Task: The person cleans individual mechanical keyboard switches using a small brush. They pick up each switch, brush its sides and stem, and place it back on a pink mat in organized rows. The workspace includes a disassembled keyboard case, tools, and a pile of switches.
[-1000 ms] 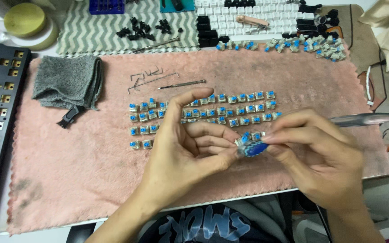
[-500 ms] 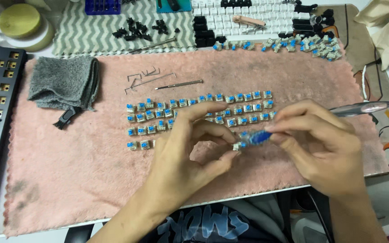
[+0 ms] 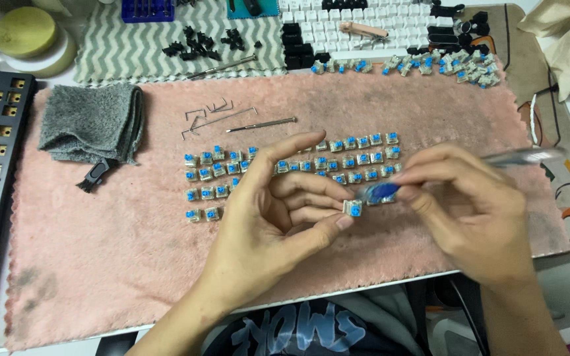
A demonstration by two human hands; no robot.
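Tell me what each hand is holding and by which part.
Left hand pinches a small blue-stemmed keyboard switch by its sides. Right hand grips a clear-handled, blue-tipped tool along the middle of its shaft.

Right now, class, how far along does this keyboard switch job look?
Done, it seems: rows of blue-stemmed switches laid out on the pink mat. In hand: the left hand pinches one switch while the right hand applies a blue-tipped tool. Left: the loose switch pile at the mat's far edge.

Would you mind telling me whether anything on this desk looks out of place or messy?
Mostly tidy. The pink fleece mat has dark smudges near its lower-left corner, and blue-stemmed switches lie in a loose heap at its top right, unlike the neat rows mid-mat.
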